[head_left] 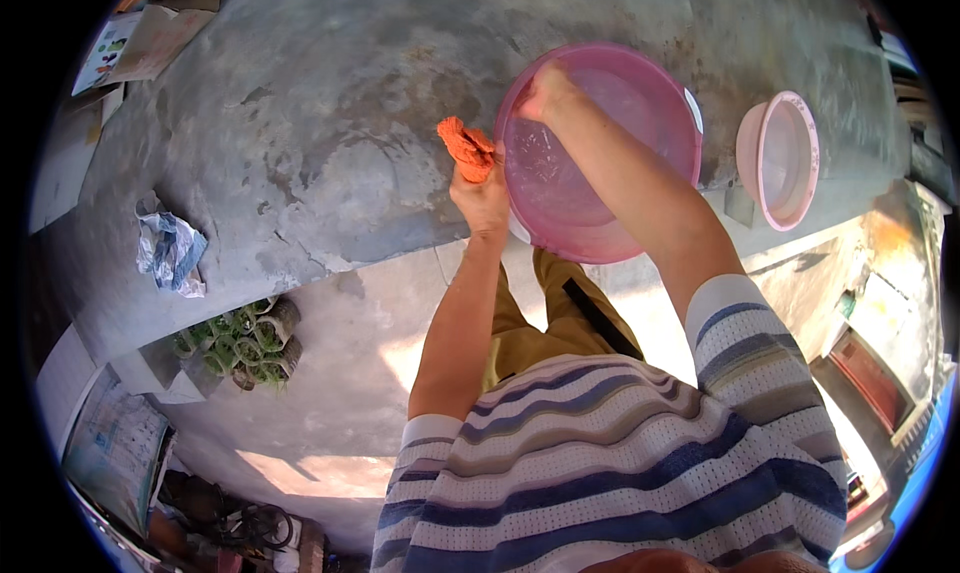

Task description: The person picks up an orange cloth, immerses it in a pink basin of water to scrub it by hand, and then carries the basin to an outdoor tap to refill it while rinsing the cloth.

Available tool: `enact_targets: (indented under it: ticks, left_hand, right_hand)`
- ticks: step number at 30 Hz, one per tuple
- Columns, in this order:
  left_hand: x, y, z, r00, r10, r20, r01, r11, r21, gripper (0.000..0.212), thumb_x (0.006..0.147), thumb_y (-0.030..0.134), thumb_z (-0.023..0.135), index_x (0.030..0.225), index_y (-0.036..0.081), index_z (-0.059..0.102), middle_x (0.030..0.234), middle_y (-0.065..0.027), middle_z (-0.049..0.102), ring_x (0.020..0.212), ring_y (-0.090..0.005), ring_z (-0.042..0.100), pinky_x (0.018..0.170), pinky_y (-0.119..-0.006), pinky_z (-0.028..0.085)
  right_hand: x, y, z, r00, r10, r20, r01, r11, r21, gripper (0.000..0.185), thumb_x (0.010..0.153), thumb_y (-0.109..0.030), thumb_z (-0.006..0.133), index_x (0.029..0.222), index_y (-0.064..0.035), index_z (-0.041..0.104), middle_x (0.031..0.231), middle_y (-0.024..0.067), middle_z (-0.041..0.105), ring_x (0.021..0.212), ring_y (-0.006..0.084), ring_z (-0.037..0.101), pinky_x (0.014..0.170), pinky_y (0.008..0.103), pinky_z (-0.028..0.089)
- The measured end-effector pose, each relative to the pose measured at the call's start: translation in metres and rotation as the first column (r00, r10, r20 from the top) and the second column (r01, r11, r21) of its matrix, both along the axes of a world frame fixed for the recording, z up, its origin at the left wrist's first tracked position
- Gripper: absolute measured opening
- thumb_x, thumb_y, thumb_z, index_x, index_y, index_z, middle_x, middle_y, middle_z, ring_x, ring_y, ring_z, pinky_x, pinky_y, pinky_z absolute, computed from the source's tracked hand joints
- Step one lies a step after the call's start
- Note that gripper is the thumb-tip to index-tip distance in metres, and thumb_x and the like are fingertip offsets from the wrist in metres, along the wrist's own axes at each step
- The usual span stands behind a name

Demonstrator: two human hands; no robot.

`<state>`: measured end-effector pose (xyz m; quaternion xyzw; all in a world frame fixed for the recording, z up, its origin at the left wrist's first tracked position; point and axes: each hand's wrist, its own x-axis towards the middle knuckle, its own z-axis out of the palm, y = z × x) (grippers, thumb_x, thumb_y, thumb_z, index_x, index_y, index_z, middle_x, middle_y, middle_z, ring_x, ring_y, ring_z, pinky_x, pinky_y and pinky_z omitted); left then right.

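Note:
A large pink plastic basin (600,231) rests near the edge of the concrete ledge. My left hand (480,194) is closed around a bunched orange cloth (465,147), just outside the basin's left side. My right hand (544,96) reaches inside the basin at its upper left wall; its fingers are partly hidden, and whether they grip anything does not show. Small whitish marks or reflections lie on the basin's inner surface below that hand. To the right, a smaller pale pink basin (808,190) with a patterned rim stands tilted on its side.
A crumpled blue and white cloth or bag (171,246) lies on the concrete ledge (337,220) at the left. Potted green plants (244,344) stand below the ledge. Flattened cardboard (161,40) is at the upper left, and a framed panel (116,445) at the lower left.

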<state>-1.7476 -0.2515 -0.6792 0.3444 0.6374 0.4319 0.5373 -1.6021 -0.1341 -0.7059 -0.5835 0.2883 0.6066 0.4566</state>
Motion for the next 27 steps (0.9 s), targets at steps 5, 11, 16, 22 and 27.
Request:
enact_targets:
  ticks: [5,11,16,22,27]
  left_hand:
    - [-0.012,-0.006,-0.007,0.992,0.019,-0.127,-0.013,0.999,0.043,0.032,0.078,0.029,0.073,0.088,0.000,0.062,0.078,-0.0011,0.061,0.072,-0.0087,0.052,0.070,-0.024,0.044]
    - [-0.019,-0.005,-0.016,0.972,-0.006,-0.235,0.038,0.991,0.130,0.027,0.079,0.025,0.073,0.085,0.001,0.061,0.072,0.0020,0.058,0.065,-0.0072,0.048,0.063,-0.023,0.043]
    - [-0.008,0.008,-0.002,0.968,-0.109,-0.227,0.135,0.986,0.101,0.020,0.078,0.017,0.071,0.083,0.000,0.061,0.066,0.0007,0.057,0.059,-0.0089,0.052,0.056,-0.025,0.045]
    - [-0.014,0.032,0.015,0.797,-0.413,-0.441,0.434,0.899,-0.059,0.017,0.071,0.005,0.063,0.087,0.002,0.061,0.066,-0.0031,0.059,0.057,-0.0112,0.054,0.052,-0.027,0.044]
    - [-0.003,0.033,0.033,0.868,-0.466,-0.173,0.419,0.873,-0.251,0.022,0.069,0.005,0.067,0.090,0.005,0.059,0.060,0.0008,0.051,0.042,-0.0069,0.040,0.035,-0.024,0.027]
  right_hand:
    - [0.079,-0.036,0.004,0.957,-0.158,0.245,0.139,0.986,0.092,0.054,0.093,-0.024,0.022,0.137,0.0070,0.023,0.144,0.0200,0.024,0.132,0.0316,0.027,0.106,0.0462,0.027]
    - [0.121,-0.165,0.040,-0.242,0.380,0.893,-0.690,0.580,-0.434,0.028,0.084,-0.020,0.053,0.108,-0.0068,0.060,0.117,0.0134,0.056,0.113,0.0289,0.048,0.094,0.0359,0.040]
    - [0.170,-0.238,0.070,-0.445,0.362,0.819,-0.493,0.665,-0.561,0.046,0.073,-0.017,0.067,0.116,-0.0099,0.051,0.111,0.0123,0.058,0.104,0.0313,0.051,0.089,0.0397,0.042]
    - [0.169,-0.257,0.028,0.109,0.523,0.845,-0.605,0.710,-0.361,0.042,0.072,-0.017,0.062,0.111,-0.0061,0.050,0.094,0.0206,0.062,0.089,0.0404,0.058,0.078,0.0448,0.046]
    - [0.166,-0.263,-0.010,0.243,0.383,0.891,-0.410,0.873,-0.264,0.031,0.073,-0.016,0.062,0.103,-0.0070,0.057,0.082,0.0154,0.063,0.067,0.0263,0.062,0.063,0.0379,0.048]
